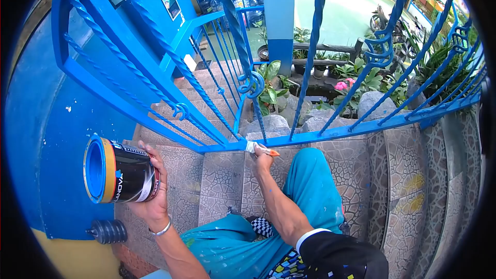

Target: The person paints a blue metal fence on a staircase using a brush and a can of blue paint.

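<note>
My left hand (pixel 154 201) is wrapped round an open paint can (pixel 135 174) with a dark label. The can is tilted, its mouth turned left, and blue paint coats the inside. In my right hand (pixel 264 159) is a paintbrush (pixel 272 152) with an orange handle end and a pale ferrule. Its head is at the bottom rail (pixel 310 138) of a blue metal railing, at a corner; the bristles are hard to make out. Twisted blue bars (pixel 311 57) with curled ornaments rise from that rail.
Patterned stone-tile steps (pixel 222 175) lie beneath me and curve off to the right. On the left stands a blue wall (pixel 67 124), with a dark ribbed plastic bottle (pixel 108 231) near its foot. Beyond the railing are rocks (pixel 376 106), plants (pixel 274 85) and a parked motorcycle (pixel 380 20).
</note>
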`<state>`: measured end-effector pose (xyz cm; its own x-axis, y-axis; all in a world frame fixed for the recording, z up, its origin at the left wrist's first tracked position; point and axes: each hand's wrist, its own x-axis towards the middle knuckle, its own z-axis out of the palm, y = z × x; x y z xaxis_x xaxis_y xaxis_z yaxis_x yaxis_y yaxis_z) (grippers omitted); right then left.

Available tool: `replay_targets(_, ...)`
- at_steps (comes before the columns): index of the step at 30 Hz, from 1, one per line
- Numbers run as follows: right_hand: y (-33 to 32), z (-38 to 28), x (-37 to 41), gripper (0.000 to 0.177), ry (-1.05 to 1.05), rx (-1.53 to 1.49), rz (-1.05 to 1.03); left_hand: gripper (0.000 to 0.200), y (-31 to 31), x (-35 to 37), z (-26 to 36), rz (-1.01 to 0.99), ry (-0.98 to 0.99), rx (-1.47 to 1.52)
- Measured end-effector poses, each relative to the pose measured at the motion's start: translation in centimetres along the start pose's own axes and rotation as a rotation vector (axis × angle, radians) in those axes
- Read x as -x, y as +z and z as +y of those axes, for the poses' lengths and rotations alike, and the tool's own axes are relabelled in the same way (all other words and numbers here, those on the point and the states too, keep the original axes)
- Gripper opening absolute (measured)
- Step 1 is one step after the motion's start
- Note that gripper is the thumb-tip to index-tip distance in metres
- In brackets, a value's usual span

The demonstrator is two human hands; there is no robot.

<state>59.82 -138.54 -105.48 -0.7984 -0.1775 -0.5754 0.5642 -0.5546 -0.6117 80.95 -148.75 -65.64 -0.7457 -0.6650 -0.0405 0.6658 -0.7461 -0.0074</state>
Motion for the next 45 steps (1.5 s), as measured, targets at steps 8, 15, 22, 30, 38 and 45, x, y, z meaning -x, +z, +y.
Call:
replay_targets(8,-0.6,3.5,-2.5,0.037,-0.224,0.277,0.185,0.072,0.2,-0.2,-0.3,0.018,-0.006,-0.002)
replay_targets(15,0.5,1.6,-0.4,0.034,-0.204,0.521,0.249,0.07,0.0,-0.4,-0.5,0.007,-0.005,-0.03)
replay_targets(22,1.9,1.6,-0.1,0.034,-0.363,0.675,0.267,0.072,0.0,-0.7,-0.6,0.018,-0.015,-0.007)
replay_targets(30,1.7,1.8,-0.5,0.033,-0.365,0.653,0.22,0.072,-0.2,-0.9,-0.5,0.021,0.0,-0.019)
replay_targets(38,3.1,1.6,-0.8,0.032,-0.343,0.767,0.054,0.074,-0.1,-0.8,-0.6,0.043,-0.005,-0.003)
replay_targets(45,3.8,-3.0,4.1,0.031,-0.462,0.49,-0.017,0.08,-0.4,-0.9,-0.4,0.004,-0.003,-0.015)
